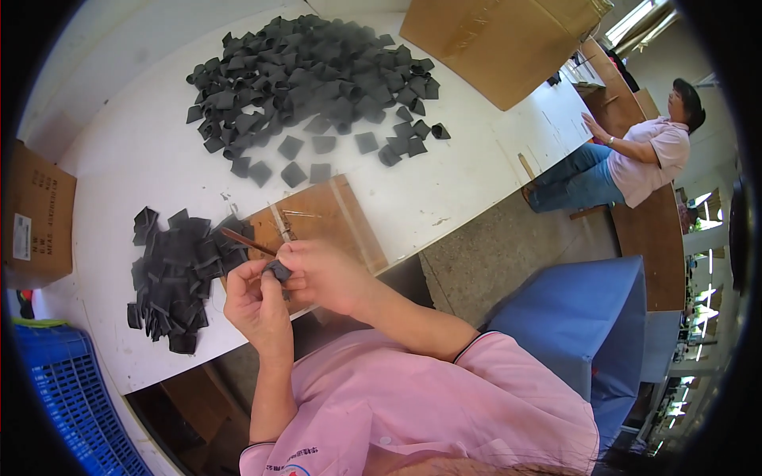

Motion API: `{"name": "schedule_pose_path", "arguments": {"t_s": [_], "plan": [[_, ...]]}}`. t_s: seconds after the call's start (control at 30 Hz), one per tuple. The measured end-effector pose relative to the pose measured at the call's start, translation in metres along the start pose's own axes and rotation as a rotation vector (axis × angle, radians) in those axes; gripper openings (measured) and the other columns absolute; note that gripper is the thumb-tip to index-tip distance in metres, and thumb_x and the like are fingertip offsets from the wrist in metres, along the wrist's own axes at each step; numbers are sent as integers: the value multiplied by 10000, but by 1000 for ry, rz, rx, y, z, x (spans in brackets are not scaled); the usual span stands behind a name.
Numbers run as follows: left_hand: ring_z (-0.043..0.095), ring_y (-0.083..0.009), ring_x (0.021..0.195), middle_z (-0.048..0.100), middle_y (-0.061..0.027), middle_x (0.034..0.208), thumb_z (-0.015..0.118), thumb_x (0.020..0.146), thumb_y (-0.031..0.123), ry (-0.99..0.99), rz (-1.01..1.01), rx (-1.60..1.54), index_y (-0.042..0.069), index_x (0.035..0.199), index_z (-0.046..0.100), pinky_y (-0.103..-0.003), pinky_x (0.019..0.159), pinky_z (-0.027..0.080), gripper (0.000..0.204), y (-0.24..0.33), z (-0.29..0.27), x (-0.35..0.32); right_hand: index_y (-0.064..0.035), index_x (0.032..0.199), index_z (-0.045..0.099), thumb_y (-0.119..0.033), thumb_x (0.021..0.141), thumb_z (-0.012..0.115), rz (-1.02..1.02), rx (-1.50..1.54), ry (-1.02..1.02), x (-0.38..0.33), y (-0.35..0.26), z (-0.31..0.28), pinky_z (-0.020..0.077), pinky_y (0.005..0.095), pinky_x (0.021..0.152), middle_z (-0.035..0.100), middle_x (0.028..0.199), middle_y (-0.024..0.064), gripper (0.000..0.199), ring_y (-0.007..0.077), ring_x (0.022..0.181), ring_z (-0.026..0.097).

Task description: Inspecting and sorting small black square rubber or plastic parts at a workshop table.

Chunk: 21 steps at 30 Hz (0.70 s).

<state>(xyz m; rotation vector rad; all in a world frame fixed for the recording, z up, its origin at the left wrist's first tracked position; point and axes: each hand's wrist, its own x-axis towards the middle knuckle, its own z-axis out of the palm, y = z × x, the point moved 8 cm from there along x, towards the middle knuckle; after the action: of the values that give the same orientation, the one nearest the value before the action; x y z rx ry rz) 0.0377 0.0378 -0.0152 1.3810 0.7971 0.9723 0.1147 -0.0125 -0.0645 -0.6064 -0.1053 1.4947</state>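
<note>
My left hand (255,305) pinches a small black folded fabric piece (278,272) in front of my chest. My right hand (327,274) meets it from the right, touching the same piece, and grips a thin brown stick (242,240) that points up and to the left. Both hands hover over the near edge of a brown board (325,216) on the white table (135,151). Just left of my hands lies a small heap of black pieces (176,278). A much larger heap of black pieces (309,79) covers the far side of the table.
A cardboard box (500,44) stands at the table's far right and another cardboard box (36,214) at its left edge. A blue plastic crate (67,397) sits at the lower left. A blue cloth-covered object (583,317) is to my right. Another person (635,155) sits at a wooden bench beyond.
</note>
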Motion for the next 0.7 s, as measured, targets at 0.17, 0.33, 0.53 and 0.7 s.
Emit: {"name": "schedule_pose_path", "arguments": {"t_s": [0.17,0.33,0.53,0.7], "plan": [[293,-35,331,481,-6,605,508,760,-50,-310,-663,-928,31,825,512,-167,300,223,104,-48,7,-10,-75,728,500,-231,855,508,25,-241,54,-2,6,-14,253,166,412,384,594,-49,202,19,499,336],[321,-31,321,530,-90,729,438,811,-27,-427,-699,-1204,-9,989,456,-172,299,235,180,-27,19,-16,-82,740,530,-312,865,491,-67,-570,17,-11,-10,-5,253,161,416,408,572,-43,265,21,491,359],[321,-30,333,563,-93,767,414,831,-9,-345,-440,-1097,-18,1018,475,-174,313,247,197,41,20,31,-62,712,529,-211,863,505,-337,-703,-85,9,-81,80,275,166,424,437,581,-55,214,21,486,357],[304,-31,334,555,-28,677,431,809,-26,-21,-837,-1099,-10,961,529,-166,332,243,182,-26,11,19,-65,705,533,-234,852,519,-136,-688,9,26,-42,29,274,163,425,446,576,-54,225,14,490,357]]}}
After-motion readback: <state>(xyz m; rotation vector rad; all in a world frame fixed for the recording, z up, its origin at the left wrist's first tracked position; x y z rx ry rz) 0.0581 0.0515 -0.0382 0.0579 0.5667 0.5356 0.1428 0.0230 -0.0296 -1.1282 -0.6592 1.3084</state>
